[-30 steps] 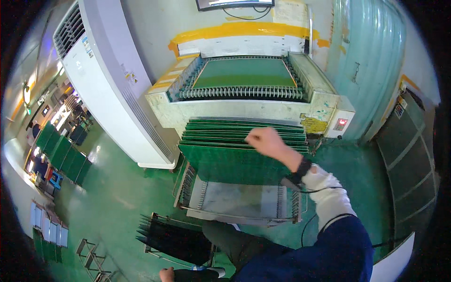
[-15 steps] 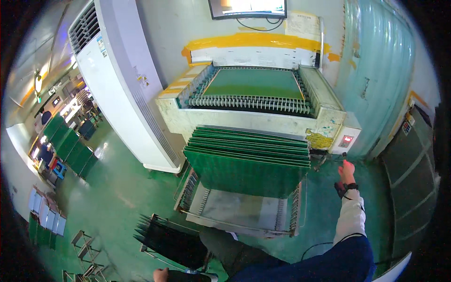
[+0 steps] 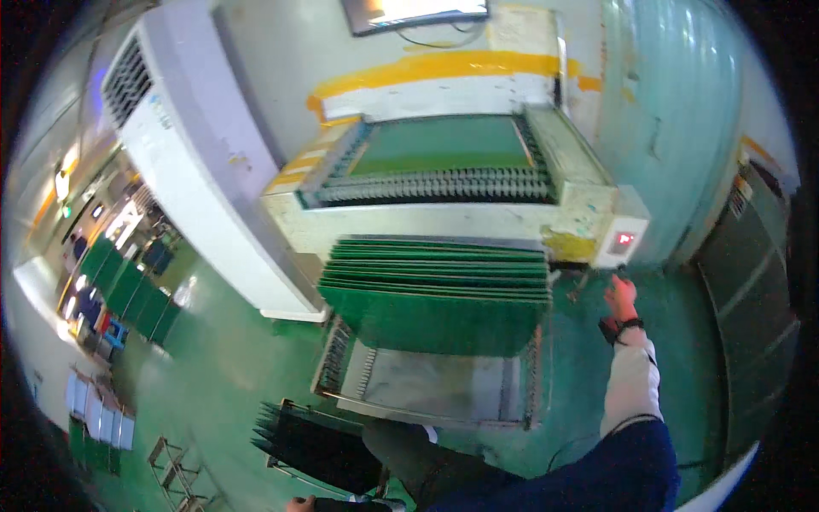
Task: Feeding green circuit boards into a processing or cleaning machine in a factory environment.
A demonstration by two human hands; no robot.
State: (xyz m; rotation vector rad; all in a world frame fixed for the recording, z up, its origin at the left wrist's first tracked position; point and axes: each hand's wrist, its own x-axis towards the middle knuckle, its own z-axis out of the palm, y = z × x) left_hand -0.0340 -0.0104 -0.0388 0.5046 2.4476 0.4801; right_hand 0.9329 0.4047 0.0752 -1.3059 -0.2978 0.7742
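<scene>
My right arm is stretched forward, and my right hand [image 3: 622, 299] is just below a pale control box [image 3: 624, 242] with a lit red display. Its fingers look curled together by a small dark part under the box; what they grip is too blurred to name. At the lower edge only a bit of my left hand [image 3: 300, 504] shows, its fingers hidden. Between my arms stands a rack [image 3: 426, 418] with several upright green panels [image 3: 435, 316]. Behind it, a green panel [image 3: 444, 143] lies flat on the rollers of a conveyor machine [image 3: 409, 220].
A tall white air conditioner [image 3: 213, 171] stands left of the machine. A smaller rack of dark panels [image 3: 324, 448] is by my legs. Dark grey panelling [image 3: 751, 316] borders the right side. More green panels [image 3: 128, 277] and a metal frame [image 3: 175, 474] stand at left.
The view has shifted, so the machine and rack sit a little further left. My right hand stays beneath the control box, its fingers still curled. The panels keep their places.
</scene>
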